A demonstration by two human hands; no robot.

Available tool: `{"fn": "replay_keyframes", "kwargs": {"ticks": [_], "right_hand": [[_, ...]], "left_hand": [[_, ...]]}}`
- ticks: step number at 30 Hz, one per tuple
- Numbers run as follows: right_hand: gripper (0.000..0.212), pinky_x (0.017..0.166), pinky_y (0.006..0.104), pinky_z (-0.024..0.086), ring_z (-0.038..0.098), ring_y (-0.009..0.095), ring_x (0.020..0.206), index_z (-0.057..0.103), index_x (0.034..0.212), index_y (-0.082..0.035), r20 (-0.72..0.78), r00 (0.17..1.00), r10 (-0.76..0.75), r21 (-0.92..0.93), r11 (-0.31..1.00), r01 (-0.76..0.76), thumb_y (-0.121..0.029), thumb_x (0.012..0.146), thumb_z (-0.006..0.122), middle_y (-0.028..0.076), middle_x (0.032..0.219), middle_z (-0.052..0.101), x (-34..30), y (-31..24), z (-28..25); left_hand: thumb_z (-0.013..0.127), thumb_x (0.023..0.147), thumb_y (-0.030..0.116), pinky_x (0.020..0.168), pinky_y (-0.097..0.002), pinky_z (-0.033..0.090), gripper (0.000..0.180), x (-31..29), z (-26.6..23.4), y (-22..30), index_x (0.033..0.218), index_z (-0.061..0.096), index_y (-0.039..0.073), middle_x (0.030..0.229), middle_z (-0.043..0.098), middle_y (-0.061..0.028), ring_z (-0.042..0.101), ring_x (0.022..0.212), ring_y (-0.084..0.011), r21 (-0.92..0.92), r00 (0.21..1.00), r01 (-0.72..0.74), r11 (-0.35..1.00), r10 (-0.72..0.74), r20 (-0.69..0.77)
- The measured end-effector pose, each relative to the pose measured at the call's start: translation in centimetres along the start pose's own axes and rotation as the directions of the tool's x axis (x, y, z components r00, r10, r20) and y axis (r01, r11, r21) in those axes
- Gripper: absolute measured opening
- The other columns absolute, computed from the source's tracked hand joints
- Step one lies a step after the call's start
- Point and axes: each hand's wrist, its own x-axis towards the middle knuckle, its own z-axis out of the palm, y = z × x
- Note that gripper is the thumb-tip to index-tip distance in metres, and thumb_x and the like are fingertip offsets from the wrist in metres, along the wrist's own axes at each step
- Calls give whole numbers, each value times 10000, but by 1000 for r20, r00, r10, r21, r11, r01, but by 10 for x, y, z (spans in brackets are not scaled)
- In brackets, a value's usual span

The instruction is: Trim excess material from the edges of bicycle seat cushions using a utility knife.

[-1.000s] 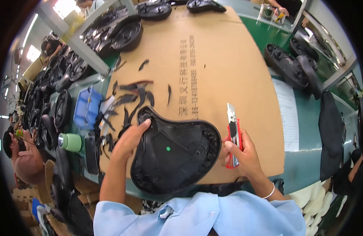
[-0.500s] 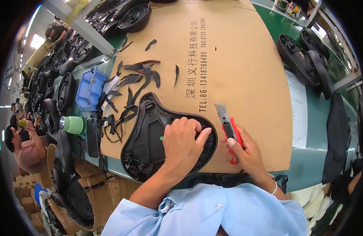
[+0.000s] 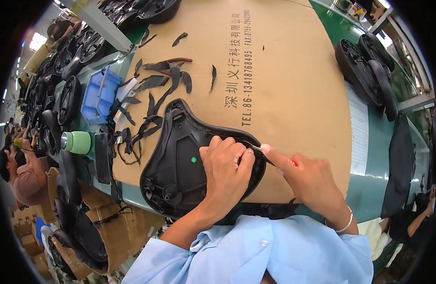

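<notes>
A black saddle [image 3: 180,173] lies upside down on the cardboard sheet [image 3: 303,71], its hollow underside facing up and a small green dot on its inner shell. My left hand [image 3: 225,170] rests over its right part, fingers curled and pressed together at the inner rim; whatever edge they pinch is hidden under them. In my right hand [image 3: 312,177] is a red-handled utility knife [image 3: 290,162], mostly covered by the fingers. Its blade reaches the saddle's upper right rim, close beside my left fingertips.
Black trimmed strips [image 3: 175,78] lie scattered beyond the saddle. Left of the cardboard are a blue bin [image 3: 100,97], a green container [image 3: 78,142] and a dark phone-like slab [image 3: 102,158]. More saddles [image 3: 357,71] stand at right, near a paper sheet [image 3: 359,137]. A person [image 3: 26,180] sits at far left.
My right hand has swung the knife left and turned it, bringing the blade from above the cardboard to the saddle's rim. My left hand stays on the saddle with its fingers drawn closer together.
</notes>
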Motion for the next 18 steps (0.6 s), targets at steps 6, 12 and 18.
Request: {"fn": "replay_keyframes", "kwargs": {"ticks": [6, 12, 18], "right_hand": [[637, 427, 329, 396, 496, 201, 479, 462, 1369, -222, 50, 994, 96, -85, 992, -92, -30, 771, 565, 57, 614, 473, -27, -16, -8], [663, 419, 348, 392, 474, 207, 447, 457, 1373, -207, -10, 999, 39, -13, 999, -39, -19, 748, 573, 56, 588, 433, -4, -19, -4], [679, 392, 358, 362, 482, 221, 424, 436, 1390, -205, 64, 977, 201, -204, 961, -184, -3, 750, 545, 69, 567, 423, -41, -48, 3]], "left_hand": [[594, 768, 116, 668, -326, 265, 272, -4, -16, -9, 561, 435, 36, 579, 379, -29, 357, 642, -178, -379, 992, 128, 916, -115, 56], [583, 772, 98, 667, -322, 276, 261, -4, -16, -11, 567, 436, 33, 576, 393, -28, 373, 643, -175, -330, 994, 79, 941, -50, 95], [552, 799, 96, 684, -302, 292, 267, -6, -15, -10, 567, 431, 43, 596, 417, -15, 380, 662, -154, -573, 984, 152, 806, -178, 12]]}}
